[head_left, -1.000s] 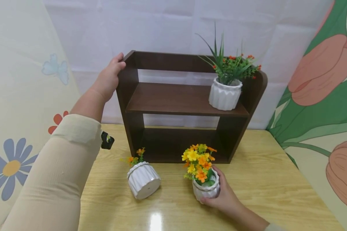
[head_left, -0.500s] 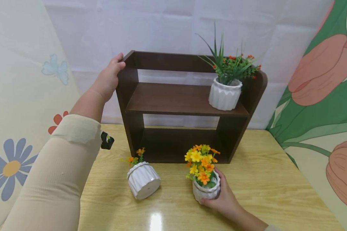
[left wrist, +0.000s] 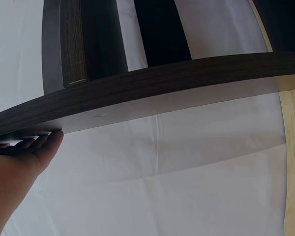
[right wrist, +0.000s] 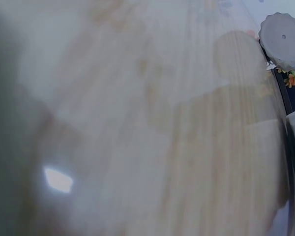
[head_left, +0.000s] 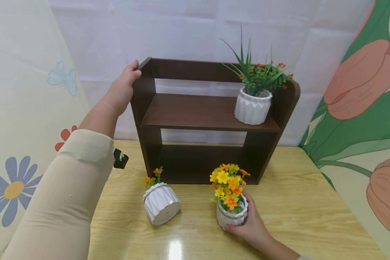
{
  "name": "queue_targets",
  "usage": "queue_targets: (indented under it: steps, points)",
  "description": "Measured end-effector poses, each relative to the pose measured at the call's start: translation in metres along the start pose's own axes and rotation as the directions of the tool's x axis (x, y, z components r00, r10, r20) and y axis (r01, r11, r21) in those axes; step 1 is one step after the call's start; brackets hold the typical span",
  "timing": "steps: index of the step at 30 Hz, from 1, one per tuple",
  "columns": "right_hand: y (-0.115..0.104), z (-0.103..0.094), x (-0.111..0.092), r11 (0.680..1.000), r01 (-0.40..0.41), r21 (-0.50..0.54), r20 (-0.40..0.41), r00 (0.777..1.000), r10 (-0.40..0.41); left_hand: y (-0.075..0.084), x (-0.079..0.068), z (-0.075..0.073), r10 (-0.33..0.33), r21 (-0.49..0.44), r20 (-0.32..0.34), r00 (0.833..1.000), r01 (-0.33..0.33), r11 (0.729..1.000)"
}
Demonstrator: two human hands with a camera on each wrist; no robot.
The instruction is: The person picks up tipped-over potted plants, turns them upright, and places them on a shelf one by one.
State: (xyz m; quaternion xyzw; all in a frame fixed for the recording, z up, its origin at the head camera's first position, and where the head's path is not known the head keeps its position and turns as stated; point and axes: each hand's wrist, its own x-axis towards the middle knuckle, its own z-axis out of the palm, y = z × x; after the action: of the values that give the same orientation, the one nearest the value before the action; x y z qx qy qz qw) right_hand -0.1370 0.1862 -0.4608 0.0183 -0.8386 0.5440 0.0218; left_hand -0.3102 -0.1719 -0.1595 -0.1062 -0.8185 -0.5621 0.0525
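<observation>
My left hand (head_left: 121, 88) touches the outer face of the dark brown wooden shelf's (head_left: 195, 112) left side panel, near its top corner. In the left wrist view, the fingers (left wrist: 51, 142) lie against that panel. My right hand (head_left: 251, 225) grips a white ribbed flowerpot (head_left: 229, 218) from its right side, the thumb at the front. Yellow and orange artificial flowers (head_left: 227, 182) stand upright in it, before the shelf's lower compartment. A second white flowerpot (head_left: 162, 204), with orange flowers, lies tipped over on the table, its base facing me. The right wrist view leaves out the hand's grip.
On the shelf's upper board, at the right, stands a white pot (head_left: 252, 106) with spiky green leaves and small red flowers. The light wood table (head_left: 299, 206) reaches the pale cloth behind (head_left: 188, 29). Flower-patterned walls (head_left: 354, 83) flank both sides.
The yellow and orange flowers have shifted slightly to the right as the gripped pot turned a little. My left hand, the shelf and the tipped pot have stayed put.
</observation>
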Motion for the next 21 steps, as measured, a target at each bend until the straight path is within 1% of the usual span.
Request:
queue_targets:
  steps: [3,5,8,13,15,21]
  points:
    - [0.0,0.002,0.0,1.0,-0.005,0.005,-0.013,1.0,0.005,0.0,0.0,0.0,0.002,0.0,0.002,1.0,-0.002,1.0]
    - [0.0,0.003,0.0,1.0,0.008,0.013,-0.026,1.0,-0.008,0.0,0.0,0.0,0.004,-0.002,0.002,1.0,-0.004,1.0]
    - [-0.004,0.005,0.0,1.0,0.006,0.02,-0.042,0.999,-0.005,0.0,0.0,0.0,0.004,0.0,0.0,1.0,-0.004,1.0]
    - [-0.021,0.006,0.001,0.999,-0.037,0.025,-0.057,0.998,0.038,0.0,-0.001,0.0,0.007,0.009,-0.002,1.0,-0.007,1.0]
    - [-0.028,0.007,0.002,0.999,-0.041,0.026,-0.07,0.997,0.043,0.0,0.0,0.0,0.005,0.011,-0.002,1.0,-0.005,1.0]
    - [-0.044,0.011,0.007,1.0,0.006,0.021,-0.12,0.993,-0.004,0.0,0.0,-0.001,-0.003,0.001,0.003,1.0,0.003,1.0]
